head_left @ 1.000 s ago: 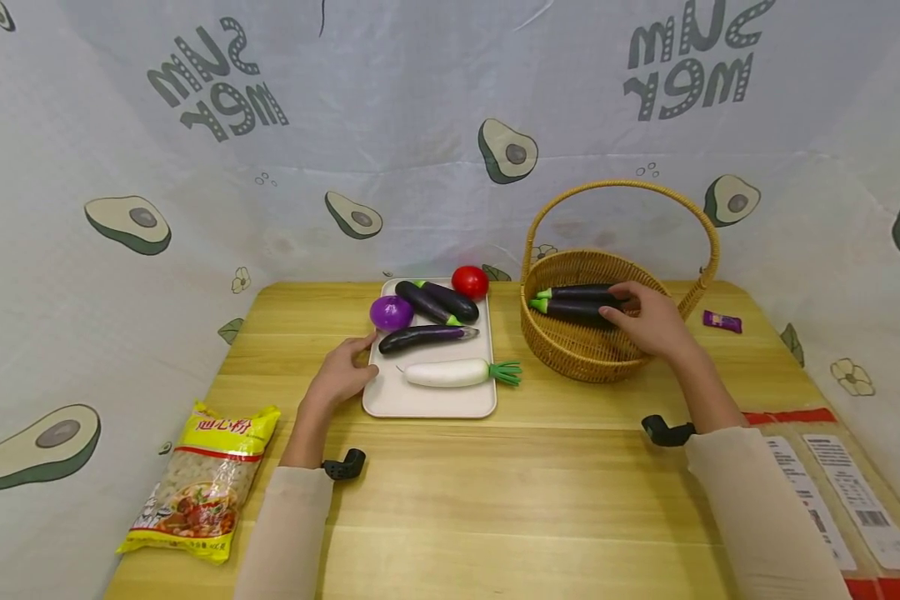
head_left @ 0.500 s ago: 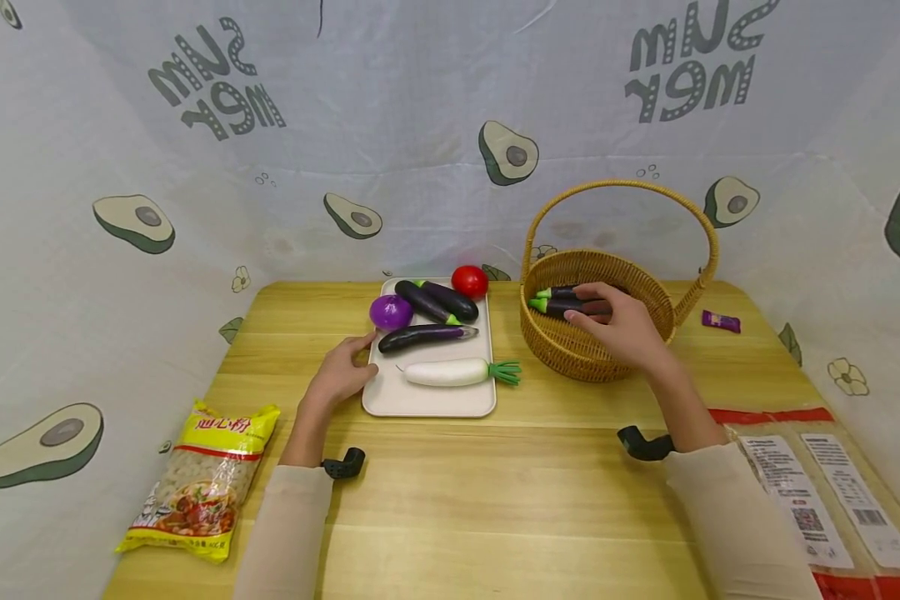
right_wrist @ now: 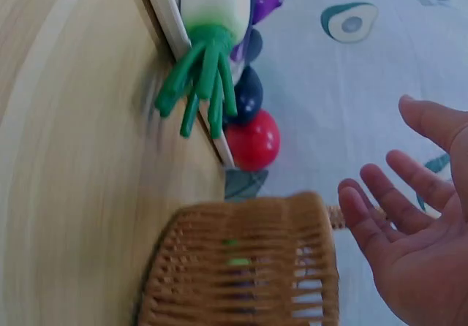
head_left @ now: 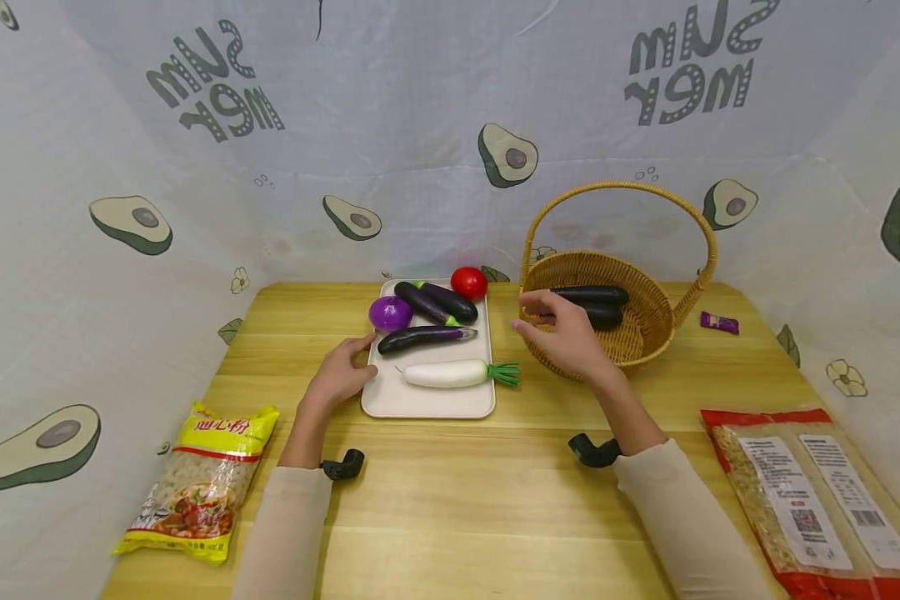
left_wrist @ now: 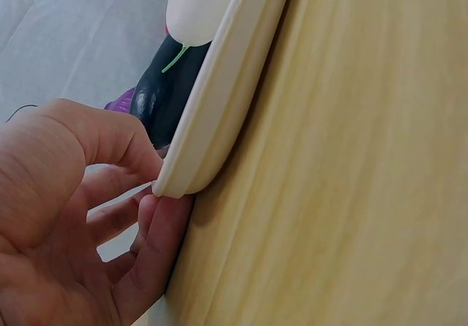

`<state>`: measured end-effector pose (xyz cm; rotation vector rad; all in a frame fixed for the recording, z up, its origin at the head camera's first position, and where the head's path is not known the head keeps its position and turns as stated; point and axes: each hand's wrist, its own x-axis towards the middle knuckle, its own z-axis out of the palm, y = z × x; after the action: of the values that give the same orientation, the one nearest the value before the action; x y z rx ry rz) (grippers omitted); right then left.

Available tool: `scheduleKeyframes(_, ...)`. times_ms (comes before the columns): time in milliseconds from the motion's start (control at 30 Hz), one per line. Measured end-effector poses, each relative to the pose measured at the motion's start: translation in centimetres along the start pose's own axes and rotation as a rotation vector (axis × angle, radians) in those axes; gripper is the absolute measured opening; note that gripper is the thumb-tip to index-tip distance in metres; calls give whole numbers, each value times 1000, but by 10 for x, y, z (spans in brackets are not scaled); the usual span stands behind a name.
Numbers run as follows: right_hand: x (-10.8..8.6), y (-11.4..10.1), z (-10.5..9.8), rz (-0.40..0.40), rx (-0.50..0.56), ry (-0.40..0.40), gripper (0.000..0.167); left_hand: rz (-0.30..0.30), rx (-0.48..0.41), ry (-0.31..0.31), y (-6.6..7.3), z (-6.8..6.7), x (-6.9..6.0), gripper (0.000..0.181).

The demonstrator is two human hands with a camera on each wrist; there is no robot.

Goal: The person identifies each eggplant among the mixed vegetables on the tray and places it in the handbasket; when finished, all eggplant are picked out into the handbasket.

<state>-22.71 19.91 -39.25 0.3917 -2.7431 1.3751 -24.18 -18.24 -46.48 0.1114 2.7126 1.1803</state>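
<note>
My left hand [head_left: 339,371] pinches the left rim of a white tray [left_wrist: 219,92], thumb on top and fingers below. On the tray lie a white radish [head_left: 446,373] with green leaves, a long eggplant [head_left: 423,336], two shorter eggplants [head_left: 450,302], a purple round vegetable [head_left: 391,314] and a red tomato [head_left: 468,283]. My right hand [head_left: 566,333], fingers spread and holding nothing, is over the left rim of a wicker basket [head_left: 648,346]. Inside the basket are two dark eggplants [head_left: 596,295], their green stem ends hidden behind the hand in the head view.
A yellow bag of pasta [head_left: 202,483] lies at the left of the wooden table [head_left: 450,492]. At the right lies a red-edged clear bag [head_left: 810,500] with white labels. A small purple packet [head_left: 720,322] is right of the basket, whose tall handle [head_left: 622,185] arches upward.
My right hand has moved left from over the eggplants inside the basket to the basket's left rim, with nothing in it. The left hand and tray have stayed still.
</note>
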Motion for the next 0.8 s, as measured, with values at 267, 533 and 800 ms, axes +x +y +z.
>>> scheduleKeyframes(267, 12, -4, 26, 19, 77, -85, 51, 1, -1, 1, 2, 0, -2, 70)
scheduleKeyframes(533, 22, 6, 49, 42, 117, -129, 55, 13, 4, 5, 0, 1, 0, 70)
scheduleKeyframes(800, 29, 14, 64, 43, 139, -156, 53, 13, 2, 12, -2, 3, 0, 70)
